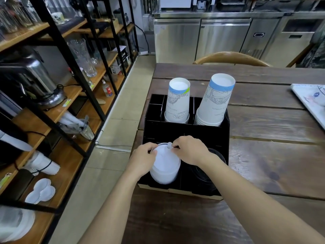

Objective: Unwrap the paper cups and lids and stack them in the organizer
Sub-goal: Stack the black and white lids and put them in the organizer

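Where a dark wooden tabletop (274, 155) carries a black organizer (186, 131), two upside-down paper cup stacks (177, 101) fill its rear slots. At its front-left slot, left hand (142, 161) and right hand (191, 149) fingers grip a white lid stack (165, 166); black lids (204, 176) sit alongside.

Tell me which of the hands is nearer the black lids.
Right. The right hand sits beside the black lids; the left hand is across the white lid stack.

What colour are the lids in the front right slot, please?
Black lids, seen in the head view.
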A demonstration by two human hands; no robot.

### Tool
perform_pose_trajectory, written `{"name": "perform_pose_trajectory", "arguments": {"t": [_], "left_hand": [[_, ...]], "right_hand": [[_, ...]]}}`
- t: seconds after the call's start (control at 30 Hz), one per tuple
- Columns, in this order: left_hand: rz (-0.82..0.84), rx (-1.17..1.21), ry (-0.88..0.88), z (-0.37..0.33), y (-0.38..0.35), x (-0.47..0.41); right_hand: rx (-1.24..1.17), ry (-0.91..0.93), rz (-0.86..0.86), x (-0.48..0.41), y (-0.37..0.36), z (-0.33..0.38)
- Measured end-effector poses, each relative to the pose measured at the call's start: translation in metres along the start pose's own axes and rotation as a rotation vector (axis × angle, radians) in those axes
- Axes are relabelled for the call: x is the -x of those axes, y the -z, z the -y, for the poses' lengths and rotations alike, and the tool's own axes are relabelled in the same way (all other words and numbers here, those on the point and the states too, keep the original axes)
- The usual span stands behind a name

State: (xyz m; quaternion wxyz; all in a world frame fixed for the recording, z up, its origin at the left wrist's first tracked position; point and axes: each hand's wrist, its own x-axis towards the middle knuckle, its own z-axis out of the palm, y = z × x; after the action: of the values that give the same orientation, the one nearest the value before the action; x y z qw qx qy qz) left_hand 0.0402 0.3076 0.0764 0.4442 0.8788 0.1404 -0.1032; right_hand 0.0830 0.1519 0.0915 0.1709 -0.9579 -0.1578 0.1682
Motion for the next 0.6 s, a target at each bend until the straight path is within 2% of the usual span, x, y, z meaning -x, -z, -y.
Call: {"name": "perform_pose_trajectory", "arguments": {"t": [0.13,0.23,0.33,0.47,0.53,0.6], "left_hand": [[0.011,0.025,0.004,-0.002,0.002,0.0],[-0.014,0.062,-0.007,-0.007,0.005,0.001],[-0.124,0.1,-0.058,-0.021,0.013,0.001],[-0.274,0.242,-0.229,-0.056,0.026,-0.006],[-0.272,0.352,-0.296,-0.078,0.028,-0.013],[-0.181,0.499,-0.301,-0.097,0.027,-0.022]], "right_hand": [[-0.016,0.054,-0.017,0.004,0.006,-0.001],[-0.078,0.052,-0.127,0.004,0.014,-0.001],[-0.166,0.063,-0.288,0.003,0.025,-0.005],[-0.379,0.03,-0.478,-0.003,0.034,-0.007],[-0.489,0.03,-0.506,-0.008,0.037,-0.005],[-0.585,0.062,-0.511,-0.011,0.04,-0.002]]}}
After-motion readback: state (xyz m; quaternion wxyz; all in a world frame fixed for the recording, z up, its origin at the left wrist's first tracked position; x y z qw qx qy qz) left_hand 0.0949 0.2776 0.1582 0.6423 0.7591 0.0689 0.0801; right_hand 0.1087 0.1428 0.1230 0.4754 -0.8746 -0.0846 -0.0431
